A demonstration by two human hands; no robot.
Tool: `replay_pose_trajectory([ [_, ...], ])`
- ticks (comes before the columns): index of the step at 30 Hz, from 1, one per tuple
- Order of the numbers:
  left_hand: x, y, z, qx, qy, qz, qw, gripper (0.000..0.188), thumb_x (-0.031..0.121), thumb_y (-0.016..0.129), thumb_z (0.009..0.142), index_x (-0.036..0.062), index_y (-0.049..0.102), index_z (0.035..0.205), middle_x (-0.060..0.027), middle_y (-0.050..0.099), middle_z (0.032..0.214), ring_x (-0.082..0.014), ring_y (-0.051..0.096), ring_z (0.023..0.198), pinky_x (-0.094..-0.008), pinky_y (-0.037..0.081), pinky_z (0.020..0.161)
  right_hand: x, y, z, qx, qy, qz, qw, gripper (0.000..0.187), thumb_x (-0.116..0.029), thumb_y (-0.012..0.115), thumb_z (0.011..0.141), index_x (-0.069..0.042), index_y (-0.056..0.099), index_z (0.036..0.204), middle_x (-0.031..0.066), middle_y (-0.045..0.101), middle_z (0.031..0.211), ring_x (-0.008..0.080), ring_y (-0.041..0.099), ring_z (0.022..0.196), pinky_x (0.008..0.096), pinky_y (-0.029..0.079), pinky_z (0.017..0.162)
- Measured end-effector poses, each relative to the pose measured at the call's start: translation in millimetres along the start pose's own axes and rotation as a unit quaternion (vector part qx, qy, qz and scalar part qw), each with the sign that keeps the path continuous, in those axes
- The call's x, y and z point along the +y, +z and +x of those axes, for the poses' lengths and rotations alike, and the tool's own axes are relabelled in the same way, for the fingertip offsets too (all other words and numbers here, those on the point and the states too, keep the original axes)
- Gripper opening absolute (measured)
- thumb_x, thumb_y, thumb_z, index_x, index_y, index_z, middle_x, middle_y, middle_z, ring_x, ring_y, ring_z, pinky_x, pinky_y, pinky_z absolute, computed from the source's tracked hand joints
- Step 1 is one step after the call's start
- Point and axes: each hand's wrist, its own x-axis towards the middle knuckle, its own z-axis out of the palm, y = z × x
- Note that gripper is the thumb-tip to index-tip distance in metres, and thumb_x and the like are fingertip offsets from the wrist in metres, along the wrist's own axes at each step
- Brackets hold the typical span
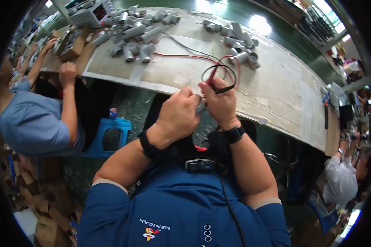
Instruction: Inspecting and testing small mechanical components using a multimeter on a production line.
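My left hand (pixel 178 113) is closed around a small grey cylindrical part (pixel 200 108), held just off the table's near edge. Only one end of the part shows past my fingers. Close beside it, my right hand (pixel 221 103) pinches a pair of test probes, a red probe (pixel 212 75) and a black probe (pixel 225 89). Their tips are hidden by my fingers, so I cannot tell whether they touch the part. From the probes, a red lead (pixel 181 55) and a black lead (pixel 185 46) loop and run left across the table.
Grey cylindrical parts (pixel 135 31) lie heaped at the table's far left, with another group (pixel 237 36) at the far right. The worktable (pixel 284 88) spans ahead. A co-worker in light blue (pixel 41 119) sits left by a blue stool (pixel 115 125); another in white (pixel 340 179) is right.
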Motion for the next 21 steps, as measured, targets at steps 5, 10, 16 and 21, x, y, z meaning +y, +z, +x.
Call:
replay_pose_trajectory([
  [5, -2.4, 0.2, -3.1, 0.007, 0.015, 0.008, 1.0, 0.026, 0.015, 0.069, 0.079, 0.0026, 0.069, 0.101, -0.0158, 0.062, 0.102, -0.0378, 0.066, 0.094, -0.0454, 0.056, 0.083, -2.8, 2.3, 0.5, 0.006, 0.029, 0.014, 0.999, 0.016, -0.014, 0.076, 0.092, -0.003, 0.067, 0.084, 0.0019, 0.066, 0.068, 0.0093, 0.057, 0.06, 0.0282, 0.044, 0.055],
  [10, -5.0, 2.5, -2.5, 0.013, 0.018, 0.008, 1.0, 0.024, 0.015, 0.069, 0.079, 0.0025, 0.068, 0.099, -0.0156, 0.062, 0.101, -0.0372, 0.066, 0.093, -0.0447, 0.056, 0.083, -6.1, 0.3, 0.4, 0.007, 0.017, -0.005, 1.0, 0.017, -0.015, 0.076, 0.092, -0.003, 0.067, 0.084, 0.0023, 0.065, 0.068, 0.0097, 0.058, 0.06, 0.0278, 0.044, 0.055],
  [16, -3.3, 1.3, -2.9, 0.007, 0.015, 0.015, 1.0, 0.022, 0.015, 0.068, 0.08, 0.0027, 0.069, 0.098, -0.0153, 0.062, 0.101, -0.0366, 0.066, 0.092, -0.0438, 0.056, 0.082, -4.9, 0.6, 1.0, 0.007, 0.006, -0.016, 1.0, 0.017, -0.015, 0.076, 0.092, -0.003, 0.067, 0.084, 0.0028, 0.066, 0.067, 0.0097, 0.058, 0.06, 0.0282, 0.044, 0.055],
  [21, -3.1, 0.4, -2.7, 0.01, 0.015, 0.01, 1.0, 0.022, 0.016, 0.068, 0.08, 0.0038, 0.069, 0.099, -0.015, 0.062, 0.101, -0.0364, 0.066, 0.091, -0.0438, 0.056, 0.083, -2.4, 0.6, 0.9, 0.011, -0.009, -0.032, 0.999, 0.018, -0.015, 0.076, 0.092, -0.003, 0.066, 0.083, 0.0026, 0.066, 0.067, 0.0094, 0.058, 0.059, 0.0279, 0.044, 0.054],
])
